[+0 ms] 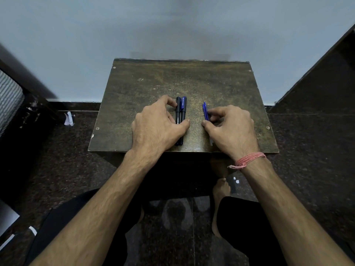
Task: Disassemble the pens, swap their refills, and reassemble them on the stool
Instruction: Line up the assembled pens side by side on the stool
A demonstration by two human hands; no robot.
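Two pen bodies (pixel 180 120), one black and one dark blue, lie side by side and touching on the stool (pixel 134 96), their length running away from the person, and two blue refills (pixel 205 111) lie together a little to their right, tips pointing to the far edge. With the refills out of the barrels, the disassembly looks done; whether the two refills have already changed places cannot be told, and putting them back into the barrels and closing the pens is, by my reading, still left. The left hand (pixel 153 127) rests on the stool with its fingers curled and loosely spread around the pen bodies, the forefinger touching the cap end and the thumb (pixel 184 124) lying against or over them lower down; it touches or steadies them rather than lifting them. The right hand (pixel 230 127) is also low over the stool, fingers half curled, with fingertips (pixel 210 112) at the right side of the refills and the thumb just near their near end; a firm pinch is not evident, so neither hand clearly holds anything off the surface
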